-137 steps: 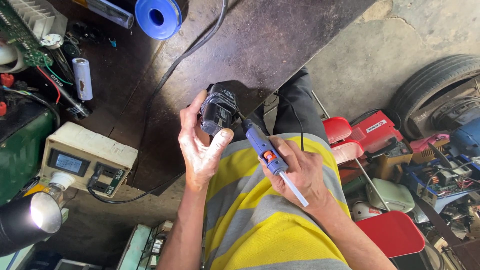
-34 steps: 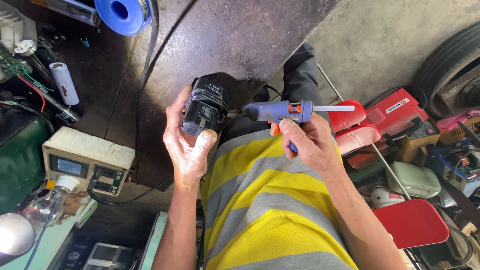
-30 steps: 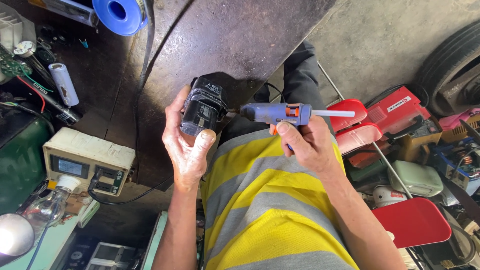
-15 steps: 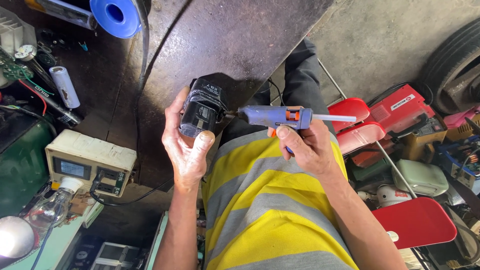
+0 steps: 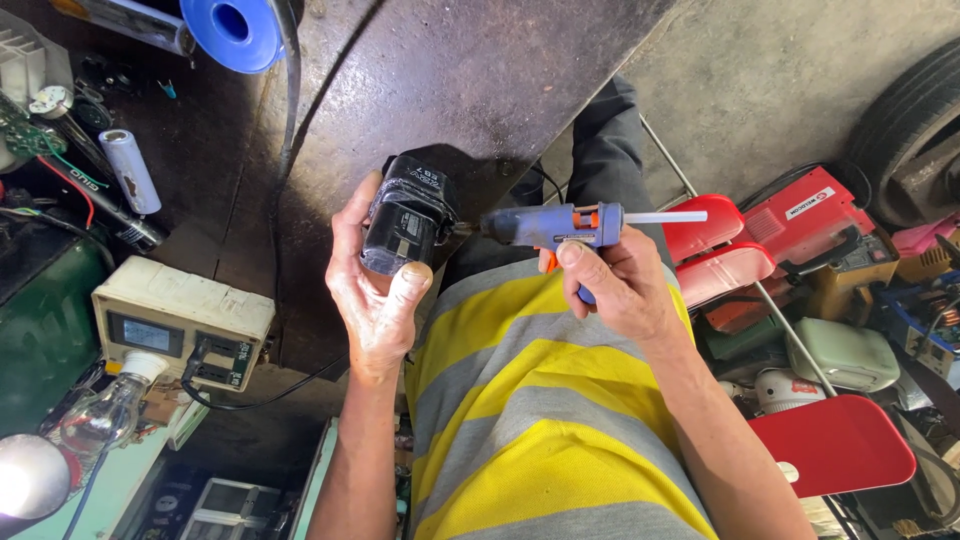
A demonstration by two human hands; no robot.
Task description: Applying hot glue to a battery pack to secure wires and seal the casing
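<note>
Holding a black boxy plastic battery pack (image 5: 408,218) above the dark metal table (image 5: 480,70), the left hand (image 5: 375,285) is clamped around it. At three o'clock from the pack, the right hand (image 5: 615,285) grips a blue plastic glue gun (image 5: 556,225), its nozzle touching the pack's side.

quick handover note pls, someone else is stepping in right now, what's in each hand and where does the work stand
Left hand: gripping the black battery pack upright above the lap.
Right hand: gripping the blue glue gun, held level, nozzle at the pack's right side, glue stick sticking out the back.
Done: gun is brought up to the pack. Whether any glue is laid cannot be seen.
Left: check the seam on that side. Loose grey cylindrical cell and beige meter box lie on the bench to the left.
</note>
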